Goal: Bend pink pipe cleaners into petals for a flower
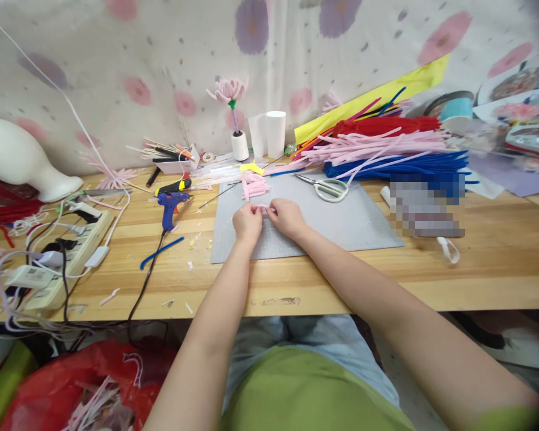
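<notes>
A short piece of pink pipe cleaner (263,209) is pinched between my two hands, low over the grey cutting mat (332,224). My left hand (247,222) grips its left end with closed fingers. On the right end, my right hand (287,216) is closed too, and its fingers partly hide the piece. Just beyond my fingertips lies a small pile of folded pink pipe cleaner pieces (254,187). Scissors (327,188) with pale handles rest on the mat's far side, blades pointing left.
Left of the mat are a blue glue gun (170,209), a blue pipe cleaner (161,252) and a power strip (72,257) with tangled cords. Behind stands a pink pipe cleaner flower (229,91). Pink pipe cleaner bundles (377,146) and blue ones (399,167) lie back right.
</notes>
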{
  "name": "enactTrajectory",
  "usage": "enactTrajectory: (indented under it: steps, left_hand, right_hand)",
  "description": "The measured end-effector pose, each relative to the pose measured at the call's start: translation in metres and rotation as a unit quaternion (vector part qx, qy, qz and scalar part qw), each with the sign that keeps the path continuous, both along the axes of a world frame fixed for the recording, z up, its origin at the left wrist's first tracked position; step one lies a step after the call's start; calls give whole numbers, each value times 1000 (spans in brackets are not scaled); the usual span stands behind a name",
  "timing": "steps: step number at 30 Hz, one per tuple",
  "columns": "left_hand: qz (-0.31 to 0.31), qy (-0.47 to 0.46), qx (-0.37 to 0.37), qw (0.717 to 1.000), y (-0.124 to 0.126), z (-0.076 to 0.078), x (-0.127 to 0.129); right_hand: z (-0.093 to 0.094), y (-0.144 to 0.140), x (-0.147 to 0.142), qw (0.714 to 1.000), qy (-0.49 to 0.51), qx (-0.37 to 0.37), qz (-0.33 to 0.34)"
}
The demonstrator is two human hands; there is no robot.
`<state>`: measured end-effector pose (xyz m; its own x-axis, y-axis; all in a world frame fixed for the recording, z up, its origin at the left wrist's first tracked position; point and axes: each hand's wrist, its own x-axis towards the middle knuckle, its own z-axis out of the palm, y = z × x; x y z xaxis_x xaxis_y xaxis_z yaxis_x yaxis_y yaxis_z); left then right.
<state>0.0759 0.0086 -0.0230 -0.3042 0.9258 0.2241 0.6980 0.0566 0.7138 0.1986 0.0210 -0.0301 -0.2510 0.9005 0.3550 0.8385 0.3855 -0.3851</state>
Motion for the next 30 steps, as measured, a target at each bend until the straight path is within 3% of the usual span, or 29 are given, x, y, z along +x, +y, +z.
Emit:
enactTrajectory:
  steps: [3,6,9,12,15,19,23,30]
  left_hand:
    - [-12,-132,-42,990,9,-8,-5]
    - [-62,-307,-88,946,15,-11,-13]
    - [-90,-380,-83,917,14,-9,-22]
    - [-155,-348,-62,922,10,-6,-29]
    - [-228,-234,-35,944,9,-9,-34]
    - [-237,-148,-6,960,10,-13,-35]
    - [-226,-192,-30,954,8,-11,-31]
    - [-221,-254,-48,940,6,-9,-29]
  right_hand:
    - [-2,0,-2,1000,0,-2,4]
    - [-2,0,0,999,29,-22,-18]
    - [-2,1,5,995,73,-53,-35]
    - [-1,4,10,988,120,-88,-41]
    - [-2,7,16,977,169,-126,-26]
    - [-5,11,24,956,239,-165,35]
    - [-5,13,28,936,277,-201,79]
    - [5,9,30,926,280,-228,105]
